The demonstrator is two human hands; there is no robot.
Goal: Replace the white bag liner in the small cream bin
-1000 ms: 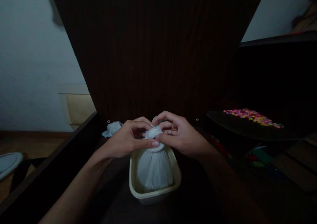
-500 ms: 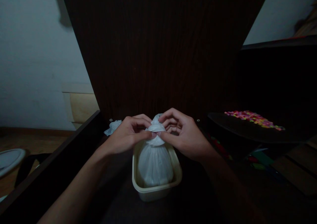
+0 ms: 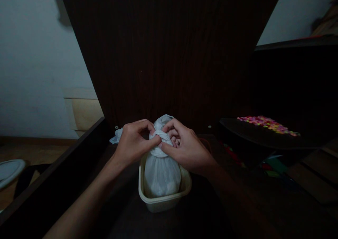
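A white plastic bag [image 3: 161,172], bulging and gathered at the top, stands in a cream plastic tub [image 3: 163,200] on a dark wooden surface. My left hand [image 3: 133,143] pinches the bag's twisted neck from the left. From the right, my right hand [image 3: 183,147] grips the same neck, fingers curled round the knot. A loose end of the bag [image 3: 162,121] sticks up above both hands.
A crumpled white tissue or bag [image 3: 116,137] lies behind my left hand. A dark tray with small bright beads [image 3: 266,123] sits at the right. A dark wooden panel [image 3: 169,55] rises behind. A dark rail [image 3: 52,182] borders the left side.
Both hands have risen slightly and closed tighter on the bag's neck. The loose end now stands higher above my fingers.
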